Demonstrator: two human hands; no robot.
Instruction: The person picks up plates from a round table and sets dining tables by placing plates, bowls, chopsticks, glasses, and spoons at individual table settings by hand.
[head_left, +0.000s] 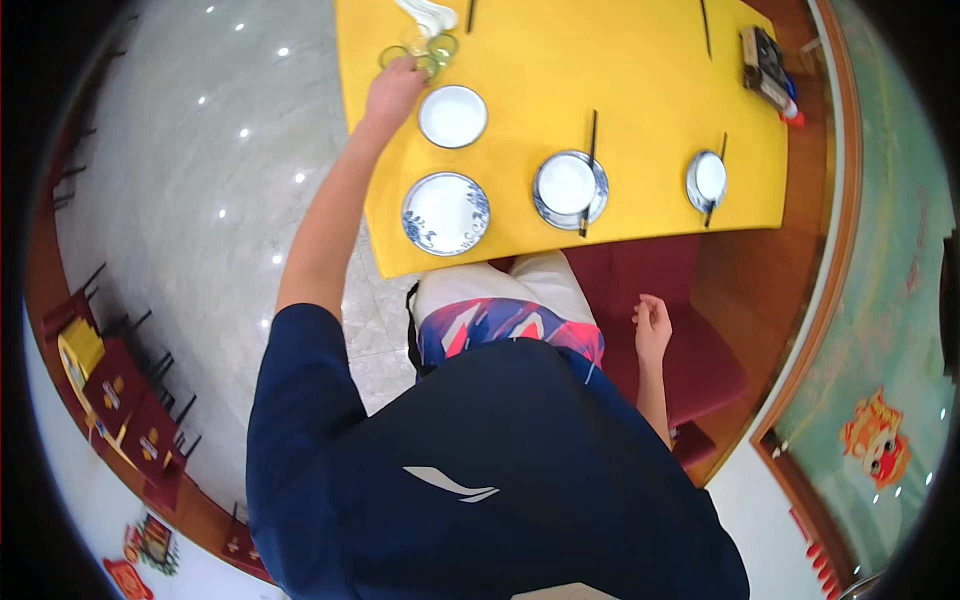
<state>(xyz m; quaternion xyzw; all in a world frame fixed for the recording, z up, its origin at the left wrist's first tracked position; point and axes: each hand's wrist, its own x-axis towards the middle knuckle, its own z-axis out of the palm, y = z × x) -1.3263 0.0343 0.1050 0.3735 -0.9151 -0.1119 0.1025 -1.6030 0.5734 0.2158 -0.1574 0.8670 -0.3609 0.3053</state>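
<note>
My left hand (392,88) reaches out over the yellow table (620,70) and touches a group of clear green-rimmed glasses (430,50) near the far left edge; whether its fingers grip one is hidden. A white spoon (428,14) lies just beyond the glasses. Close to that hand stands a white bowl (452,116), and nearer to me a blue-patterned plate (445,213). My right hand (652,328) hangs loosely curled and empty below the table edge, above the red seat (700,350).
A bowl on a plate (569,187) with black chopsticks (588,170) sits mid-table; a smaller bowl set (707,180) lies to its right. A condiment holder (766,65) stands at the far right. Glossy grey floor (200,180) lies left, with chairs along its edge.
</note>
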